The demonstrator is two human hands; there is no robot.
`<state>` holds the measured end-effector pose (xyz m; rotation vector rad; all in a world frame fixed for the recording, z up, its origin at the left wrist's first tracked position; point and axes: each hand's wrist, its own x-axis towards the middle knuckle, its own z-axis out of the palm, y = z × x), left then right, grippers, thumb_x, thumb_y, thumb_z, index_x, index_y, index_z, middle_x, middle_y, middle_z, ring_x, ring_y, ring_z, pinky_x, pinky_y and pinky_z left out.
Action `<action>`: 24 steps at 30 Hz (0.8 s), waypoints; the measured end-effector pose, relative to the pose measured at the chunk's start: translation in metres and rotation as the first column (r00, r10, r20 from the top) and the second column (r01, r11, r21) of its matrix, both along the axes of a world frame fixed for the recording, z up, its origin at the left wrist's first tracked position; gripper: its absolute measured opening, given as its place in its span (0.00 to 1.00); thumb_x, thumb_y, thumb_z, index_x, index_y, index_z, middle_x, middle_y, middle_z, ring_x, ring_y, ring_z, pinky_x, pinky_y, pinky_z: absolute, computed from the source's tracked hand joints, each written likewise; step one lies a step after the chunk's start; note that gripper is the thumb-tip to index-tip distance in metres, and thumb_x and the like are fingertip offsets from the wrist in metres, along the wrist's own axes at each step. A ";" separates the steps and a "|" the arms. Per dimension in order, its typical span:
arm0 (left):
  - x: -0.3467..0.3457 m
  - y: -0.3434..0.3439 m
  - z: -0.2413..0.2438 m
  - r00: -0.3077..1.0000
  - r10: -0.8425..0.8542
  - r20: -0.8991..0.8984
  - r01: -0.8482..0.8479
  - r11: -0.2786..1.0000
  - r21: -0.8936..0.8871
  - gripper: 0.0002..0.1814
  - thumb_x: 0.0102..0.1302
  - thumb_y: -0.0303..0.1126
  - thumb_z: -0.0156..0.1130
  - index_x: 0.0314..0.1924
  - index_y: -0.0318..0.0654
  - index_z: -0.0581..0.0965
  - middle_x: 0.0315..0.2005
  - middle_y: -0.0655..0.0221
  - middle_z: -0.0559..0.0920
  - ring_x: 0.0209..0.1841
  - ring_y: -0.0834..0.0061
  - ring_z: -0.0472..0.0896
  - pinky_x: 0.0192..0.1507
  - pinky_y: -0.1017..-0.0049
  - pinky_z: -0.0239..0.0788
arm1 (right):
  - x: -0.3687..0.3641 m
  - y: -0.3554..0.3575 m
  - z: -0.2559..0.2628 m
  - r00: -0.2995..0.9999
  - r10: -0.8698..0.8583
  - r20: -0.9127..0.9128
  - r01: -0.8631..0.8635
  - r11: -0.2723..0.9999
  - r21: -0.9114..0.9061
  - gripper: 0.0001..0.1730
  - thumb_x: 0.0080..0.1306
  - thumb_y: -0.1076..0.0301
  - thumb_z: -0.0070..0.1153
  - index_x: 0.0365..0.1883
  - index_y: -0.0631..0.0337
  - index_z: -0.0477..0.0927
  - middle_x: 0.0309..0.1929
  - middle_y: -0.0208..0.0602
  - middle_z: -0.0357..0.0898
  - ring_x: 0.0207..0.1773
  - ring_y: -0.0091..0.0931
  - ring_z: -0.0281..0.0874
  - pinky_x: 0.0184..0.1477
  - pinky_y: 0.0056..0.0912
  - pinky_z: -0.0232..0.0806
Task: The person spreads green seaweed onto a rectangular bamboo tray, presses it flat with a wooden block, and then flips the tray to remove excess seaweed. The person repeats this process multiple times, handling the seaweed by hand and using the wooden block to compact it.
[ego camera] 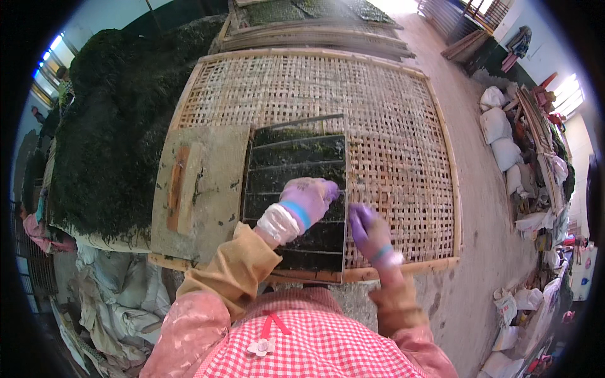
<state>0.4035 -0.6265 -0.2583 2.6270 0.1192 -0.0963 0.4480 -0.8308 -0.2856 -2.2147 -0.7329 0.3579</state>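
A shallow metal frame point(344, 156) with thin cross-bars stands on a woven bamboo mat point(397, 160), near its front edge. Dark green, moss-like or seaweed-like matter point(293, 177) fills the strips between the bars. My left hand point(307, 198), in a purple glove, reaches over the frame with its fingers curled by the right rim; what it grips is hidden. Just outside that rim, over the bare weave, is my gloved right hand point(371, 231), blurred, with fingers bent together. Left of the frame lies a flat board point(217, 179) bearing a wooden handle bar point(184, 189).
A large heap of dark green fibrous matter point(118, 132) rises at the left. Stacked bamboo-framed screens point(316, 35) stand beyond the mat. Crumpled sacks point(123, 288) lie at the lower left, and white filled sacks point(498, 127) line the right side, across a concrete floor point(487, 227).
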 end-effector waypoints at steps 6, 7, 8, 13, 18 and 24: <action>0.000 -0.001 0.015 0.988 -0.075 0.133 0.062 0.993 0.101 0.13 0.62 0.36 0.64 0.47 0.52 0.84 0.53 0.69 0.82 0.59 0.63 0.77 0.64 0.61 0.66 | 0.115 0.133 -0.032 0.885 0.226 0.407 0.066 0.804 -0.591 0.43 0.76 0.36 0.28 0.80 0.53 0.48 0.82 0.44 0.40 0.84 0.43 0.31 0.80 0.58 0.21; -0.001 0.000 0.017 0.986 -0.069 0.154 0.050 0.992 0.120 0.13 0.61 0.36 0.64 0.47 0.52 0.84 0.53 0.69 0.82 0.60 0.63 0.76 0.65 0.59 0.64 | 0.111 0.145 -0.022 0.861 0.257 0.439 0.030 0.836 -0.548 0.43 0.76 0.36 0.29 0.80 0.53 0.48 0.82 0.45 0.41 0.84 0.43 0.31 0.80 0.59 0.22; -0.003 0.000 0.019 0.982 -0.065 0.176 0.041 0.989 0.139 0.14 0.61 0.36 0.64 0.47 0.52 0.84 0.53 0.69 0.82 0.60 0.63 0.76 0.66 0.57 0.63 | 0.112 0.156 -0.039 0.800 0.347 0.489 -0.039 0.844 -0.536 0.43 0.76 0.36 0.30 0.79 0.54 0.49 0.82 0.46 0.42 0.84 0.43 0.32 0.80 0.60 0.24; -0.043 0.044 0.041 0.888 0.123 0.442 -0.005 0.966 -0.258 0.13 0.61 0.28 0.65 0.47 0.44 0.84 0.54 0.63 0.81 0.56 0.59 0.79 0.60 0.55 0.70 | 0.087 0.170 -0.034 0.789 0.524 0.322 -0.243 0.747 -0.618 0.40 0.77 0.42 0.31 0.79 0.60 0.50 0.81 0.47 0.44 0.84 0.41 0.34 0.81 0.54 0.26; -0.098 0.128 0.032 0.736 0.477 0.480 0.212 0.511 -0.833 0.12 0.70 0.28 0.60 0.50 0.33 0.82 0.45 0.56 0.85 0.48 0.61 0.84 0.52 0.60 0.77 | 0.086 0.163 -0.016 0.833 0.460 0.309 -0.172 0.744 -0.645 0.39 0.79 0.43 0.26 0.79 0.58 0.48 0.82 0.42 0.42 0.84 0.37 0.33 0.81 0.52 0.27; -0.105 0.143 0.023 0.700 0.543 0.463 0.316 0.345 -0.884 0.11 0.73 0.31 0.58 0.46 0.29 0.81 0.37 0.55 0.84 0.39 0.60 0.84 0.49 0.57 0.77 | 0.049 0.220 0.017 0.773 0.524 0.356 -0.232 0.757 -0.611 0.40 0.79 0.42 0.25 0.79 0.59 0.47 0.83 0.43 0.38 0.85 0.40 0.30 0.81 0.54 0.27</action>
